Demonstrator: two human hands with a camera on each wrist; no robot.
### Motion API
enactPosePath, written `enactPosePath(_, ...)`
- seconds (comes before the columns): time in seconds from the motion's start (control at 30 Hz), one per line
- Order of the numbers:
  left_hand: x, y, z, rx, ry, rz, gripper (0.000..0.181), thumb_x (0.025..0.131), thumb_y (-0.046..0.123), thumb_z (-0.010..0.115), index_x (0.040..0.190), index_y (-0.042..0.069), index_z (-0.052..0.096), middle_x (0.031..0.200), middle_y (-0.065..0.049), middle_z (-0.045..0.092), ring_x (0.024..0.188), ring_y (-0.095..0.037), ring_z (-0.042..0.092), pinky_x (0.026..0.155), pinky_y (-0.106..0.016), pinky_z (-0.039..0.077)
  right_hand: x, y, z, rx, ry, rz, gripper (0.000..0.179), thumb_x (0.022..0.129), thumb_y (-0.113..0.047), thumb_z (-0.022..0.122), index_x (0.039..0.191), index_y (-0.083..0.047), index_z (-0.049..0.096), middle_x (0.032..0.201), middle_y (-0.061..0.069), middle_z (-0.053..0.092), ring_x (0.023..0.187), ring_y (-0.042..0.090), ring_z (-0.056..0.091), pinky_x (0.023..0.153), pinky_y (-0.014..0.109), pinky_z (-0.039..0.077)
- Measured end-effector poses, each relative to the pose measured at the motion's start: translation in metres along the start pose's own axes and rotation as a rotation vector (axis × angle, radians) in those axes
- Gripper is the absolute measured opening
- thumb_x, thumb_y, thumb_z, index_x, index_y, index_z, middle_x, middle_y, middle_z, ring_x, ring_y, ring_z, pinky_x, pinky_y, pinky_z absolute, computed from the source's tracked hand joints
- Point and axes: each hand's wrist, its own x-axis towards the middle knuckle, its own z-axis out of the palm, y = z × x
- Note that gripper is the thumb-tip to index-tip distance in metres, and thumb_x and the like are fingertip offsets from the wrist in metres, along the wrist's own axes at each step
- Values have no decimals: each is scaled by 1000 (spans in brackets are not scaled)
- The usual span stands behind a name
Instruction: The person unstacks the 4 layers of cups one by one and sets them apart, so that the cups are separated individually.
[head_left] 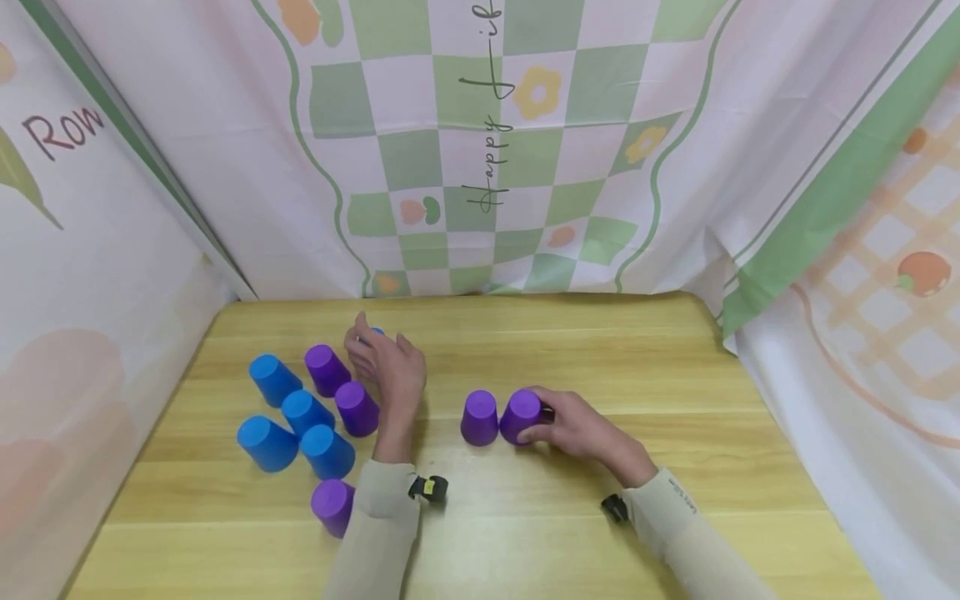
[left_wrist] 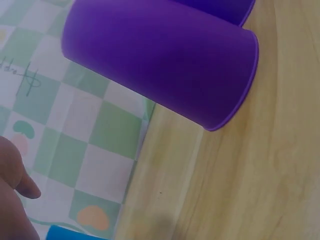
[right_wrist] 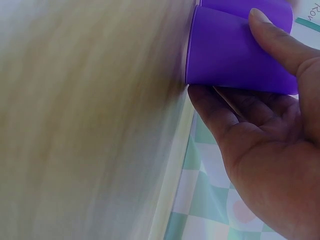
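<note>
My right hand (head_left: 573, 425) holds an upside-down purple cup (head_left: 519, 417) between thumb and fingers, its rim at the table. Right beside it on the left stands another upside-down purple cup (head_left: 479, 418). In the right wrist view, the thumb (right_wrist: 282, 42) lies along one side of the held cup (right_wrist: 235, 50), with fingers on the opposite side. Farther back, my left hand (head_left: 386, 362) hovers with spread, loosely bent fingers. It partly hides a blue cup (head_left: 377, 332). A blue edge (left_wrist: 72, 234) appears below that hand in the left wrist view.
Left of my left forearm stand several upside-down blue cups (head_left: 267, 443) and purple cups (head_left: 327, 371). One purple cup (head_left: 332, 506) sits nearer, against the left sleeve's outline. Printed curtains (head_left: 495, 150) border the wooden table (head_left: 600, 342) at the back and sides.
</note>
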Motion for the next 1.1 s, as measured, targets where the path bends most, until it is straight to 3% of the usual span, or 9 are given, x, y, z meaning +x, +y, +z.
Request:
enactPosePath(0.3,-3,8,-9,-73,3,37,63,97,15,53,151,9,20,142,-17,24,127,-34,30,107,-48,31,1,1,-1,-6,3,-13,33,81,-35,79,110,-34,64,101,-16,67,97,6,63,90,34,53)
enactPosePath(0.5,-10,14,-16,-142,-28,79,58,97,13,51,149,9,24,141,-16,26,127,-32,31,105,-45,34,3,2,0,-1,0,-3,32,80,-36,79,109,-36,64,101,-17,67,98,5,63,92,35,52)
enactPosePath(0.67,-20,15,-22,-207,-79,159,46,98,10,47,142,10,33,141,-11,28,129,-26,31,107,-43,35,2,-1,2,7,4,-12,34,80,-37,79,110,-33,65,102,-15,67,99,8,63,93,38,52)
enactPosePath(0.83,-30,16,-27,-314,-131,302,36,96,1,43,131,9,47,139,-9,35,137,-19,28,115,-42,31,1,-2,2,7,9,-11,34,79,-37,79,110,-32,65,101,-15,67,98,8,63,92,38,52)
enactPosePath(0.97,-39,18,-33,-359,-208,416,34,92,-8,43,119,7,58,133,-12,49,140,-22,35,118,-42,30,0,-2,2,7,10,-16,33,79,-35,80,109,-34,65,101,-15,67,98,8,63,92,37,52)
enactPosePath(1.03,-42,19,-37,-362,-285,447,35,90,-9,45,116,8,62,128,-10,56,135,-22,43,115,-41,35,0,-2,2,5,14,-20,33,79,-34,80,108,-34,65,100,-15,67,97,8,63,92,37,52)
enactPosePath(1.1,-45,20,-42,-336,-401,451,36,90,-7,48,117,11,63,127,-4,59,131,-19,48,113,-40,38,0,-3,2,7,19,-26,33,79,-33,80,108,-35,65,100,-16,67,97,7,63,91,36,52)
